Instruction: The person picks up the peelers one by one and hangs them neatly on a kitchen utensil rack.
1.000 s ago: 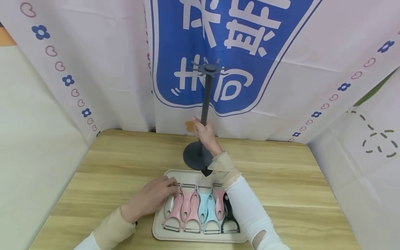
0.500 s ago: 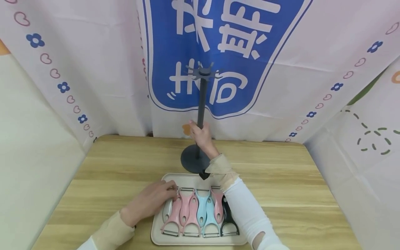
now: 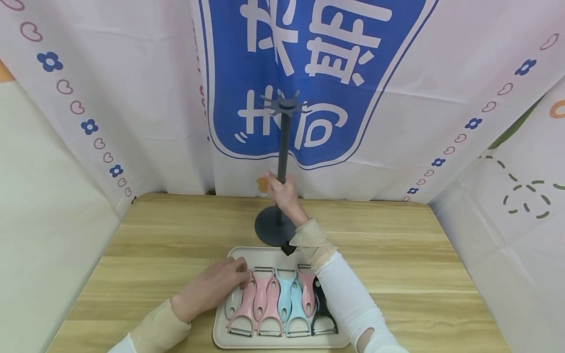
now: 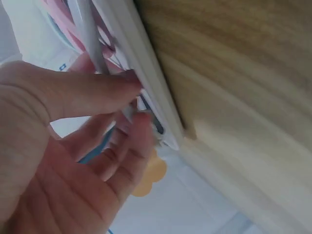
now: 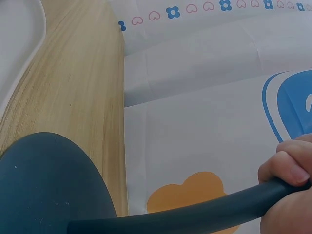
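Note:
My left hand (image 3: 212, 287) reaches over the left end of a beige tray (image 3: 260, 254) and pinches a light grey peeler (image 3: 233, 303). In the left wrist view the thumb and fingertips close round the grey peeler (image 4: 87, 36), whose blade end is partly hidden. Beside it lie pink peelers (image 3: 248, 304), light blue peelers (image 3: 296, 310) and a black peeler (image 3: 324, 309), heads alternating front and back. Behind the tray, my right hand (image 3: 286, 195) grips the pole of a dark grey stand (image 3: 284, 142). The right wrist view shows its curled fingers round the pole (image 5: 209, 212).
The stand's round base (image 3: 270, 226) rests on the wooden table (image 3: 176, 230) just behind the tray. Several hooks ring the stand's top (image 3: 287, 104). A printed cloth (image 3: 150, 113) hangs along the table's back edge. My right forearm passes over the tray's right side.
The grey peeler's handle has shifted slightly left, away from the pink one beside it, with my left hand on it. My right hand keeps its grip on the pole. The head view has tilted slightly.

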The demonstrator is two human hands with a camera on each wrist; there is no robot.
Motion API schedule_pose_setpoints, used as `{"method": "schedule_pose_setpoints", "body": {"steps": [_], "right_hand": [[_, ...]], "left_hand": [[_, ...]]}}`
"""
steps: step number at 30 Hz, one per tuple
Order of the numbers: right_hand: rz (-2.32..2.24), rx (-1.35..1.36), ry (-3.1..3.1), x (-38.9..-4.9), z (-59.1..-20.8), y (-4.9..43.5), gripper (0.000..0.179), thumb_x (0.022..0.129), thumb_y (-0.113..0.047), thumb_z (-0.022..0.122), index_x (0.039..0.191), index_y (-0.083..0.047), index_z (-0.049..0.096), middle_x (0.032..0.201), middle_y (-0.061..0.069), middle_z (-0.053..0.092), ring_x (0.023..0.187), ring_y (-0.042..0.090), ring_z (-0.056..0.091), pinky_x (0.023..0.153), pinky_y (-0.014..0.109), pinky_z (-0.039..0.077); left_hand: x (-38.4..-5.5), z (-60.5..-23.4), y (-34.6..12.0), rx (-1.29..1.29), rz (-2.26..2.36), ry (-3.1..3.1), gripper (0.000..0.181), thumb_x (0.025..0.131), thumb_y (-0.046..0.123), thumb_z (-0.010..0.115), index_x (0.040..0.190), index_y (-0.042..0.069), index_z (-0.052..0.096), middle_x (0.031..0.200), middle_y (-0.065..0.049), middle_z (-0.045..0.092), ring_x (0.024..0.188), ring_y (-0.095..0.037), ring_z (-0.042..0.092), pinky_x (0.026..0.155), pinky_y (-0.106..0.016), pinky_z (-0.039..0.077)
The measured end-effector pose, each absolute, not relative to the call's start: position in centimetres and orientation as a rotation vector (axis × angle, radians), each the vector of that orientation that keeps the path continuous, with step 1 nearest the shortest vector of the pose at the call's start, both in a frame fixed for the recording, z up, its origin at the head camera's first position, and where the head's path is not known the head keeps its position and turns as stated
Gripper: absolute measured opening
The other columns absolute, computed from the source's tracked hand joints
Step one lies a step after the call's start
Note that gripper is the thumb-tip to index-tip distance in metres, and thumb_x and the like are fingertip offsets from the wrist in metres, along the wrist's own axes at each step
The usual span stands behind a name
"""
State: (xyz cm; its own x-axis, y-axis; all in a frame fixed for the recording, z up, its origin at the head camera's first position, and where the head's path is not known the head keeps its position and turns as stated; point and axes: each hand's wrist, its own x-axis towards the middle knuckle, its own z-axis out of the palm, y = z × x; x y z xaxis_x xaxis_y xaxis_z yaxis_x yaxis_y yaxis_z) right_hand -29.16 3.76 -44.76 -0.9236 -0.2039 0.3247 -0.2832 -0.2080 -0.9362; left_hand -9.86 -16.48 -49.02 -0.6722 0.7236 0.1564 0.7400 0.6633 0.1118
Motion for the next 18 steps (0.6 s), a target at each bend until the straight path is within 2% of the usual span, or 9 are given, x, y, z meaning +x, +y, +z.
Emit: {"method": "schedule_pose_setpoints", "body": {"steps": [7, 10, 15, 18], "right_hand": [[2.315, 0.62, -1.958, -29.3, -44.9, 3.8, 0.058, 0.108, -0.025, 0.058, 0.052, -0.022, 0.04, 0.044, -0.013, 0.036, 0.036, 0.006, 0.03, 0.039, 0.024, 0.024], [2.32, 0.627, -1.946, -29.3, -44.9, 3.8, 0.06, 0.108, -0.025, 0.058, 0.052, -0.021, 0.04, 0.044, -0.013, 0.036, 0.036, 0.006, 0.03, 0.039, 0.025, 0.024], [2.317, 0.636, -1.948, -29.3, -44.8, 3.8, 0.06, 0.109, -0.025, 0.058, 0.052, -0.021, 0.04, 0.044, -0.013, 0.036, 0.036, 0.006, 0.03, 0.039, 0.024, 0.024], [2.317, 0.637, -1.942, -29.3, -44.9, 3.9, 0.059, 0.109, -0.023, 0.058, 0.053, -0.02, 0.041, 0.044, -0.012, 0.036, 0.036, 0.006, 0.03, 0.039, 0.025, 0.024]], "left_hand": [[-9.2, -48.2, -16.3, -1.144, -0.151, -2.907, 0.02, 0.085, 0.0, 0.079, 0.091, 0.019, 0.073, 0.093, 0.0, 0.066, 0.081, -0.017, 0.055, 0.07, -0.032, 0.053], [-8.9, -47.8, -16.0, -1.098, -0.114, -2.955, 0.017, 0.085, 0.003, 0.082, 0.092, 0.018, 0.077, 0.093, -0.002, 0.067, 0.08, -0.019, 0.057, 0.068, -0.034, 0.055], [-8.5, -47.2, -15.9, -1.074, -0.116, -2.958, 0.02, 0.08, -0.001, 0.083, 0.085, 0.017, 0.074, 0.088, -0.001, 0.062, 0.073, -0.019, 0.057, 0.062, -0.033, 0.053], [-8.6, -46.7, -16.0, -1.07, -0.159, -2.944, 0.024, 0.08, -0.006, 0.081, 0.085, 0.016, 0.072, 0.091, -0.002, 0.058, 0.072, -0.019, 0.059, 0.061, -0.032, 0.054]]}}
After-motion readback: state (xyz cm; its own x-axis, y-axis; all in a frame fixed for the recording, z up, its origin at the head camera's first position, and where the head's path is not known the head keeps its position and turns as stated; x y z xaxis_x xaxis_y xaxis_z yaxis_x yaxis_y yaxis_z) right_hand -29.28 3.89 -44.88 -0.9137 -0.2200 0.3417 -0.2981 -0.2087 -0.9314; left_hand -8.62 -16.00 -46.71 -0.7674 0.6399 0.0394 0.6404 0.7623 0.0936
